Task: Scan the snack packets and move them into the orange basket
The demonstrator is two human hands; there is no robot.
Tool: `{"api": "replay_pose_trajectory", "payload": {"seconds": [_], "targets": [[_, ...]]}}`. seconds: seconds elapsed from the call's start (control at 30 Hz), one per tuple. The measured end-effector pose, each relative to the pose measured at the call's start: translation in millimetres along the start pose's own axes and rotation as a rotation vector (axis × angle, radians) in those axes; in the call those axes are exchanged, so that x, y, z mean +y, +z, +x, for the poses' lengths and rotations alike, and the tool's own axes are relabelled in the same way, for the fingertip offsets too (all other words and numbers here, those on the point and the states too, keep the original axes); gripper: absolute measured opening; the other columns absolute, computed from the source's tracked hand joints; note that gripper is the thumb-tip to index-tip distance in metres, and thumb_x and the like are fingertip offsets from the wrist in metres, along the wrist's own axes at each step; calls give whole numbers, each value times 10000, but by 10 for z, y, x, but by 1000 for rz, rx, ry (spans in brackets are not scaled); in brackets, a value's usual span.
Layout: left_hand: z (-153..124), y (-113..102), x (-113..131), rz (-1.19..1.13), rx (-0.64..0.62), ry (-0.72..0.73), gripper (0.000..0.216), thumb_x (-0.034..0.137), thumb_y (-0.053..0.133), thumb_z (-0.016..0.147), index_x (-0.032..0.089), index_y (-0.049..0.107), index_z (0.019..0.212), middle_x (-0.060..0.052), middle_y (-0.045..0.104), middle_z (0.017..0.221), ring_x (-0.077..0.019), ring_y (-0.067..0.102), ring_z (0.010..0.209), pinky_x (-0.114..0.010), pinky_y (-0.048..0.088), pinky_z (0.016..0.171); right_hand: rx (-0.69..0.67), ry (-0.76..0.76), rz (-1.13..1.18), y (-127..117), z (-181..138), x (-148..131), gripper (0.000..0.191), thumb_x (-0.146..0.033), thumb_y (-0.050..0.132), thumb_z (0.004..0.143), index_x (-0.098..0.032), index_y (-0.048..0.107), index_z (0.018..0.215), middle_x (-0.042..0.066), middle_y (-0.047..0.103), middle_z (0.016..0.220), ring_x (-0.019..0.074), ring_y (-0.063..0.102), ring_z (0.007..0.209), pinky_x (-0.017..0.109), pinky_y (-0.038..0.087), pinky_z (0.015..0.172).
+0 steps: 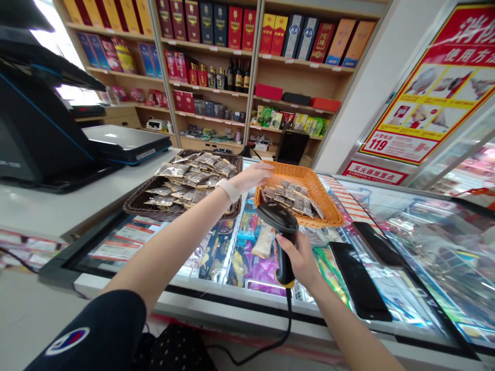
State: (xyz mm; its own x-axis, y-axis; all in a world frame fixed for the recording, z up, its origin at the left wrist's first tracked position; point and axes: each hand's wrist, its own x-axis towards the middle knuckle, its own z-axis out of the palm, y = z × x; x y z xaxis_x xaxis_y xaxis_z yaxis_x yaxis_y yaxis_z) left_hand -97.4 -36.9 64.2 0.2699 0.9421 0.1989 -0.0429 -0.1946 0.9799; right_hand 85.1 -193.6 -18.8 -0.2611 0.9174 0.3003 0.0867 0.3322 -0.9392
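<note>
My right hand point(299, 257) is wrapped round the handle of a black barcode scanner point(285, 260), its head tilted up over the freezer glass and its cable hanging below. My left hand point(253, 176), with a pale band on the wrist, reaches forward to the left rim of an orange wicker basket point(328, 206). Its fingers are stretched out; whether they touch the rim I cannot tell. Small clear packets point(296, 198) lie in that basket. Under my left forearm stands a dark brown wicker basket point(135, 202) heaped with similar packets point(185, 175).
Both baskets stand on a glass-topped freezer point(216, 247) filled with bagged goods. Two black phones lie at the right, the nearer phone point(359, 281) by my right forearm. A weighing scale point(126, 141) and a dark terminal point(42, 118) occupy the left counter. Stocked shelves point(216, 49) line the back.
</note>
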Motion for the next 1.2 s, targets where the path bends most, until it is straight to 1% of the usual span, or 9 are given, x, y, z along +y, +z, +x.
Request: {"api": "replay_pose_trajectory", "payload": {"seconds": [0.17, 0.23, 0.3, 0.53, 0.67, 0.8, 0.97, 1.07, 1.2], "targets": [[-861, -560, 350, 666, 275, 214, 228, 274, 585, 837, 169, 700, 1003, -90, 733, 1035, -202, 646, 938, -335, 494, 863, -7, 7, -2, 12, -9, 9, 335, -499, 598, 942, -165, 597, 932, -4, 577, 648, 159, 534, 538, 278, 423, 499], [-1195, -719, 394, 986, 457, 155, 216, 321, 560, 862, 179, 706, 931, -72, 732, 913, -215, 636, 829, -331, 469, 790, 0, 4, -17, 26, -9, 6, 336, -502, 594, 935, -167, 592, 900, -9, 560, 625, 160, 522, 527, 281, 410, 494], [-1422, -803, 372, 1192, 510, 37, 269, 404, 548, 886, 187, 707, 894, -72, 720, 847, -244, 635, 799, -338, 444, 752, 4, -4, -39, 42, -9, 2, 337, -504, 591, 928, -174, 582, 861, -11, 546, 609, 162, 513, 523, 283, 399, 493], [-1338, -646, 46, 1506, 400, -199, 577, 675, 508, 880, 159, 720, 1029, -199, 647, 1230, -420, 530, 1198, -521, 378, 991, -129, -24, -38, 49, -30, -6, 351, -511, 599, 923, -189, 560, 789, -5, 545, 608, 162, 509, 532, 286, 381, 505], [-1186, -531, -31, 1538, 384, -288, 532, 621, 586, 854, 120, 713, 983, -237, 643, 1221, -435, 518, 1196, -519, 372, 985, -205, -33, -23, 32, -52, -23, 385, -526, 606, 923, -179, 583, 759, 9, 562, 623, 158, 500, 550, 283, 379, 512], [-1186, -521, -46, 1424, 372, -245, 358, 487, 556, 887, 165, 656, 764, -187, 698, 1061, -411, 538, 1140, -485, 385, 920, -217, -10, 2, 26, -64, -41, 396, -534, 623, 920, -169, 617, 765, 17, 588, 636, 158, 514, 559, 283, 401, 524], [-1292, -527, -97, 1160, 566, 29, 357, 274, 442, 906, 206, 350, 568, -53, 546, 647, -216, 526, 743, -335, 334, 698, -216, -6, 23, 24, -62, -68, 406, -567, 707, 861, -168, 654, 804, 17, 605, 663, 168, 543, 598, 288, 441, 560], [-1365, -481, -157, 912, 668, 260, 354, 288, 439, 926, 218, 263, 627, 17, 388, 585, -144, 390, 588, -301, 265, 602, -204, -12, 49, 27, -69, -88, 446, -599, 758, 802, -169, 664, 871, 20, 618, 685, 171, 546, 601, 288, 451, 545], [-1448, -353, -237, 729, 643, 441, 375, 343, 441, 965, 223, 250, 667, 50, 302, 589, -115, 312, 546, -284, 246, 567, -238, 13, 114, 35, -94, -117, 480, -607, 804, 752, -176, 640, 882, 9, 624, 653, 155, 545, 547, 271, 450, 496]]}}
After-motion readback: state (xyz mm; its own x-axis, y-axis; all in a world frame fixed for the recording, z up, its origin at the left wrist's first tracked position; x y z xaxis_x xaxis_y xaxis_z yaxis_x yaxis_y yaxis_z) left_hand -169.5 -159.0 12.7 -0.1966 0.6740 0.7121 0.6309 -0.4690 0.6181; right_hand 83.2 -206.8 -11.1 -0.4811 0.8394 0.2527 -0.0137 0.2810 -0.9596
